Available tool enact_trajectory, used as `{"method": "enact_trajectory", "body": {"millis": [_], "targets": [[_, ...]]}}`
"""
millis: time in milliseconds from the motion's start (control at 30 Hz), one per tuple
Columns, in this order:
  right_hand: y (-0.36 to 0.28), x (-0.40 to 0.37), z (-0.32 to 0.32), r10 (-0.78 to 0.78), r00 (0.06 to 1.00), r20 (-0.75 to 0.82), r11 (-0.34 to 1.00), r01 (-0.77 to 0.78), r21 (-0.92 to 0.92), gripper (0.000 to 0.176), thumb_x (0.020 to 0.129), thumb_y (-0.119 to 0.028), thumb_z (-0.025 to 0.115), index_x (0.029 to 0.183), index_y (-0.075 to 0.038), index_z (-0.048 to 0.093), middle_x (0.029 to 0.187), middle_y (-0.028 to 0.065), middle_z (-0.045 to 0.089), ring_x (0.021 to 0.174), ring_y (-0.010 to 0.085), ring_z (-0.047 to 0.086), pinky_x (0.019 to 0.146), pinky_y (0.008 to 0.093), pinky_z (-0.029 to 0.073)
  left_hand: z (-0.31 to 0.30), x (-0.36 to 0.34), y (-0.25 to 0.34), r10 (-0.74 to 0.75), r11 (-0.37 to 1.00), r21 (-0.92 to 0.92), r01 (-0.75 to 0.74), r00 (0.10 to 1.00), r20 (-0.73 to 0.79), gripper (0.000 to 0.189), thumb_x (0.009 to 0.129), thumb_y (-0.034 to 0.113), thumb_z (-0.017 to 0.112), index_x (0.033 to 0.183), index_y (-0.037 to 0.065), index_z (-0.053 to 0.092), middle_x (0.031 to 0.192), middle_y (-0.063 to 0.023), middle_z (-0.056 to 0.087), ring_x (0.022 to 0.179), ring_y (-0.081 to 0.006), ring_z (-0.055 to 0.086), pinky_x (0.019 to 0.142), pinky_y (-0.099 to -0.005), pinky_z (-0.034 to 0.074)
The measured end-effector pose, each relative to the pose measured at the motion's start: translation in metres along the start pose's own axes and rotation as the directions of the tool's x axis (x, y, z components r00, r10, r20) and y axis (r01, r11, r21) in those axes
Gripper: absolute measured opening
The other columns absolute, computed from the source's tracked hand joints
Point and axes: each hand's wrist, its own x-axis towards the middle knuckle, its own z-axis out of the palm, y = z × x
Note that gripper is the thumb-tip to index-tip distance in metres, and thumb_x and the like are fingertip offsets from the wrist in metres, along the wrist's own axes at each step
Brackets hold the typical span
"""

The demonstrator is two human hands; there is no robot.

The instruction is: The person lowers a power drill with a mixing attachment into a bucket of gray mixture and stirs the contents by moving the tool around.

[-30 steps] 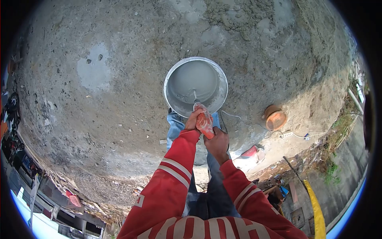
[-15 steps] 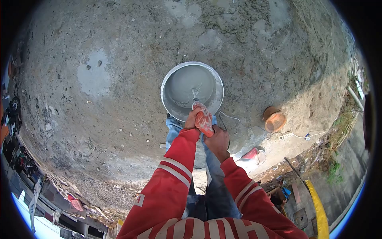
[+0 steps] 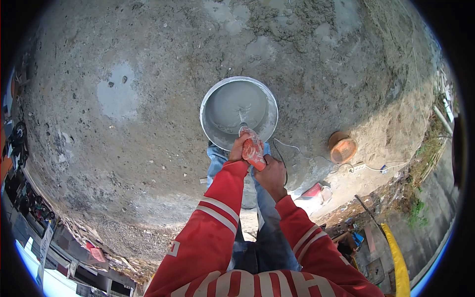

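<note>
Only writing I can spot is big white block letters on the red top, cut off at the bottom edge, so I can't read them properly. No brand shows on the orange drill (image 3: 253,147).

Left hand (image 3: 238,149) is wrapped around the front of the drill body, and right hand (image 3: 271,174) is clenched on the rear grip just behind it. The drill's long axis runs away from the hands, and its mixing rod (image 3: 242,118) points down into the grey mix in the bucket (image 3: 204,106) right ahead of them.

The rod sits nearer the bucket's close wall, with open mix beyond it. There's bare concrete ground (image 3: 123,138) all round, wide open to the left. Off to the right of the hands are an orange bowl (image 3: 342,147) and a white power strip (image 3: 357,167).
</note>
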Motion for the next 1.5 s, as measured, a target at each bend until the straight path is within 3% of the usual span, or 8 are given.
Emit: {"method": "enact_trajectory", "body": {"millis": [367, 533, 667, 733, 933, 1500], "targets": [[0.005, -0.003, 0.007, -0.011, 1.0, -0.013, 1.0, 0.011, 0.0, 0.024, 0.072, -0.022, 0.079, 0.085, -0.003, 0.07, 0.077, 0.0248, 0.072, 0.075, 0.0458, 0.071, 0.071, 0.0529, 0.057, -0.004, 0.001, -0.004, 0.017, 1.0, -0.02, -0.018, 0.999, -0.028, 0.037, 0.09, 0.026, 0.072, 0.114, 0.005, 0.054, 0.098, -0.0186, 0.063, 0.087, -0.0335, 0.067, 0.076, -0.0499, 0.057], [0.003, -0.005, 0.008, -0.005, 1.0, -0.022, 1.0, 0.005, -0.003, 0.024, 0.072, -0.021, 0.08, 0.083, -0.004, 0.069, 0.077, 0.0244, 0.072, 0.075, 0.0457, 0.071, 0.071, 0.0527, 0.057, -0.011, 0.004, -0.009, 0.009, 0.988, -0.152, -0.012, 1.0, -0.025, 0.032, 0.09, 0.024, 0.071, 0.112, 0.007, 0.056, 0.096, -0.018, 0.063, 0.09, -0.0349, 0.067, 0.076, -0.0518, 0.057], [0.001, -0.005, 0.008, -0.011, 1.0, -0.018, 1.0, 0.011, 0.005, 0.024, 0.072, -0.022, 0.08, 0.084, -0.004, 0.069, 0.078, 0.0247, 0.072, 0.075, 0.046, 0.071, 0.071, 0.0528, 0.057, -0.007, -0.003, -0.005, 0.041, 0.994, -0.097, -0.04, 0.999, 0.005, 0.032, 0.09, 0.025, 0.072, 0.112, 0.006, 0.056, 0.096, -0.0177, 0.063, 0.089, -0.0342, 0.067, 0.076, -0.0511, 0.057], [-0.002, -0.006, 0.007, -0.008, 1.0, -0.012, 1.0, 0.008, -0.002, 0.024, 0.072, -0.022, 0.079, 0.084, -0.003, 0.069, 0.078, 0.0249, 0.072, 0.075, 0.0461, 0.071, 0.071, 0.0529, 0.057, -0.007, -0.004, -0.001, -0.014, 0.999, -0.04, 0.014, 1.0, 0.003, 0.034, 0.09, 0.025, 0.072, 0.112, 0.005, 0.055, 0.097, -0.0183, 0.064, 0.087, -0.0334, 0.067, 0.076, -0.0497, 0.057], [-0.007, -0.004, 0.007, 0.019, 1.0, -0.001, 1.0, -0.019, -0.011, 0.024, 0.074, -0.023, 0.079, 0.085, -0.003, 0.07, 0.078, 0.0257, 0.072, 0.075, 0.0468, 0.071, 0.072, 0.0532, 0.057, -0.004, -0.005, 0.001, 0.0, 0.998, -0.058, -0.001, 1.0, -0.024, 0.04, 0.09, 0.027, 0.072, 0.115, 0.002, 0.054, 0.099, -0.0196, 0.065, 0.086, -0.0328, 0.068, 0.074, -0.0488, 0.058], [-0.01, -0.002, 0.013, -0.105, 0.993, -0.057, 0.994, 0.106, 0.013, 0.022, 0.072, -0.02, 0.08, 0.079, -0.002, 0.068, 0.074, 0.0243, 0.07, 0.071, 0.0448, 0.071, 0.067, 0.0508, 0.057, 0.001, -0.019, 0.013, 0.007, 0.999, -0.053, -0.009, 0.999, -0.044, 0.04, 0.089, 0.027, 0.07, 0.115, -0.002, 0.057, 0.095, -0.0202, 0.069, 0.081, -0.0331, 0.071, 0.075, -0.0484, 0.061]]}}
